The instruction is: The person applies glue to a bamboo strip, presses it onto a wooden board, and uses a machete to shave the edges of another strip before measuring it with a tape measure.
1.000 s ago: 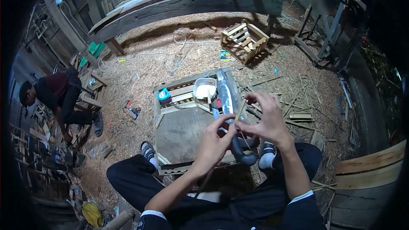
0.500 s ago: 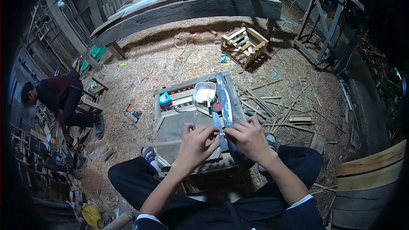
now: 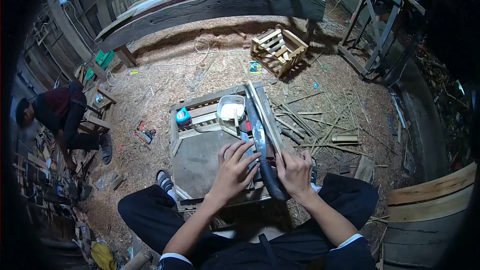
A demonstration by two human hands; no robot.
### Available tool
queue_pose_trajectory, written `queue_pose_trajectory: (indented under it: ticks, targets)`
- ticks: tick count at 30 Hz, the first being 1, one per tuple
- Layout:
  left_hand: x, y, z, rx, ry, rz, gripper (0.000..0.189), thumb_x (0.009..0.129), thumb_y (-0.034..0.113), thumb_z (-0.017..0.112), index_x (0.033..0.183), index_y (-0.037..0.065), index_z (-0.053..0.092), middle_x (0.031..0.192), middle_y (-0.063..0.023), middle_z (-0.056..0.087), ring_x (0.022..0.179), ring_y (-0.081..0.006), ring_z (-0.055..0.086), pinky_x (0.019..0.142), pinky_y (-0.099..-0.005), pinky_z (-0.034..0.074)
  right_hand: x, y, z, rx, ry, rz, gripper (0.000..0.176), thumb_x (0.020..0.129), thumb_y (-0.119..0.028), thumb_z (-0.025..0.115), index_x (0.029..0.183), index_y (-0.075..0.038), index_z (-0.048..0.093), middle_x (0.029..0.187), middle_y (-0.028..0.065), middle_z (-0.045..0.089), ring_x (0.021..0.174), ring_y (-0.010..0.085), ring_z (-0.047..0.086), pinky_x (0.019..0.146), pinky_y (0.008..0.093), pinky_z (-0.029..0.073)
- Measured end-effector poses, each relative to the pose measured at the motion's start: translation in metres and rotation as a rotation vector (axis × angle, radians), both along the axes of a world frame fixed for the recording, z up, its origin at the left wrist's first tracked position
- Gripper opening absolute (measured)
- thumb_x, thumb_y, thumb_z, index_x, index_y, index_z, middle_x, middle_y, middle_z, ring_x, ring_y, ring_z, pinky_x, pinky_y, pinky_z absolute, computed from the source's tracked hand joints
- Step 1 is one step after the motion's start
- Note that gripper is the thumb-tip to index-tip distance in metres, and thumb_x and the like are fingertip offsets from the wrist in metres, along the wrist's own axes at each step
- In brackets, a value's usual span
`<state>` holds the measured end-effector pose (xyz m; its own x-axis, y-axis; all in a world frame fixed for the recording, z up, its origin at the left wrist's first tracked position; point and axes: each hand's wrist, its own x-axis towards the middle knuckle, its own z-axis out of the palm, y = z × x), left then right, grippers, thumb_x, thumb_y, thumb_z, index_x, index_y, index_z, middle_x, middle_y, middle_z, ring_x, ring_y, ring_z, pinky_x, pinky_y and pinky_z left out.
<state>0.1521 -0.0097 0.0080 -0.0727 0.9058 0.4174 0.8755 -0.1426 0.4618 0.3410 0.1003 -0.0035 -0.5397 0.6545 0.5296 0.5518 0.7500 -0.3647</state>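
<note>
A low wooden table (image 3: 195,162) stands between the knees. My right hand (image 3: 295,172) is closed round the near end of a thin pale strip (image 3: 263,112), which points away over the table's right part. My left hand (image 3: 232,172) has its fingers spread and holds nothing, just left of a dark-handled machete (image 3: 257,132). The machete lies lengthwise on the table, partly under the strip. Beyond my left hand are a white tub (image 3: 231,107) with pale contents and a blue tape measure (image 3: 183,116).
A person (image 3: 62,115) bends down at the far left. A slatted wooden crate (image 3: 280,52) sits on the shavings-covered floor before a long workbench (image 3: 215,12). Split strips (image 3: 310,120) are scattered to the right, with curved boards (image 3: 432,195) at lower right.
The strip has swung from pointing left to pointing away from me. My left hand has let go and opened, while my right hand keeps hold. The view has shifted slightly.
</note>
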Motion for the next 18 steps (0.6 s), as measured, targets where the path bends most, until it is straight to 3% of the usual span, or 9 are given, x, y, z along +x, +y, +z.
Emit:
queue_pose_trajectory:
  ticks: [4,9,14,18]
  targets:
    - [0.005,0.009,-0.007,-0.032,-0.014,-0.018,0.036,0.092,0.021,0.076,0.127,0.016,0.073,0.144,-0.0081,0.062,0.142,-0.0296,0.049,0.120,-0.0502,0.025,-0.003,0.003,-0.008,-0.027,-0.012,-0.013,0.009,0.094,-0.015,0.070,0.094,-0.006,0.073,0.068,0.0123,0.069,0.060,0.0319,0.065,0.074,0.0447,0.041]
    - [0.001,0.011,-0.010,-0.049,-0.049,-0.018,0.035,0.092,0.021,0.076,0.127,0.016,0.073,0.142,-0.0073,0.063,0.141,-0.0291,0.049,0.120,-0.0498,0.025,-0.005,0.000,-0.010,-0.094,-0.198,-0.033,0.012,0.094,-0.017,0.070,0.086,-0.007,0.068,0.073,0.0117,0.071,0.071,0.0323,0.067,0.083,0.0477,0.042]
    - [-0.006,0.005,-0.012,-0.058,-0.069,-0.007,0.035,0.092,0.022,0.076,0.126,0.016,0.074,0.142,-0.0072,0.064,0.140,-0.0289,0.050,0.120,-0.0493,0.025,-0.009,-0.005,-0.006,-0.046,-0.361,-0.016,0.020,0.094,-0.026,0.072,0.095,-0.006,0.071,0.084,0.0121,0.071,0.094,0.0303,0.063,0.090,0.0502,0.040]
    - [-0.012,0.000,-0.013,-0.058,-0.085,-0.001,0.033,0.092,0.021,0.076,0.124,0.016,0.074,0.140,-0.0074,0.065,0.139,-0.0285,0.051,0.119,-0.0488,0.026,-0.013,-0.005,-0.007,-0.021,-0.400,-0.019,0.026,0.095,-0.030,0.072,0.101,-0.005,0.073,0.092,0.0119,0.071,0.096,0.0298,0.062,0.090,0.0497,0.040]
